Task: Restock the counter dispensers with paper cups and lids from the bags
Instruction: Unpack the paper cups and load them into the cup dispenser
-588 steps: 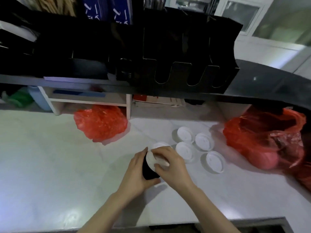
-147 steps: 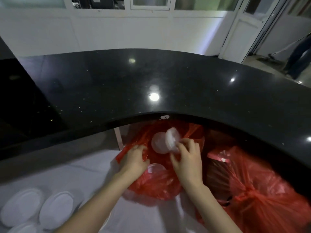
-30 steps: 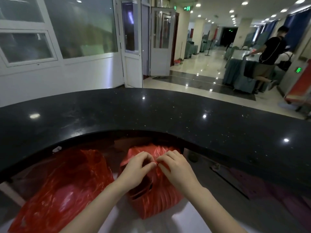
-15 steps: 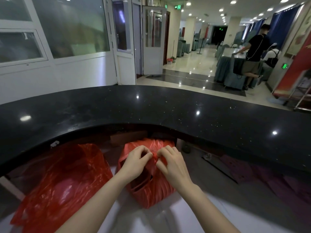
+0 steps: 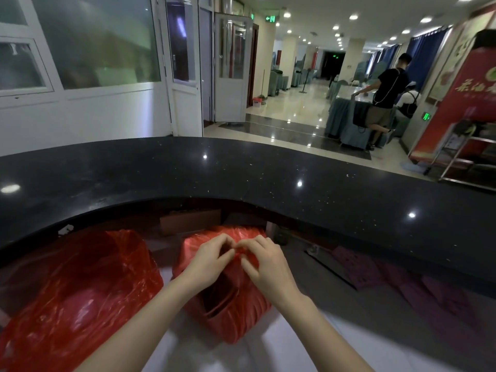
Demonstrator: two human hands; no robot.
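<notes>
Bag: red plastic bag (image 5: 228, 315), crinkled, top gathered (contents unclear).
Hands: left hand (image 5: 212, 260) and right hand (image 5: 264, 260) together, pinching its top.
Writing: none legible on bag.

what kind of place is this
Probably a service counter in a hotel or banquet-hall lobby: a curved black counter top, a tiled hall with cloth-draped tables and green exit signs. Both hands pinch a red bag below.

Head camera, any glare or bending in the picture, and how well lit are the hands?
Head view: ceiling lights glint as white spots on the black countertop; wide-angle lens bows its edge; left hand and right hand sit dim but sharp on the red bag.
</notes>
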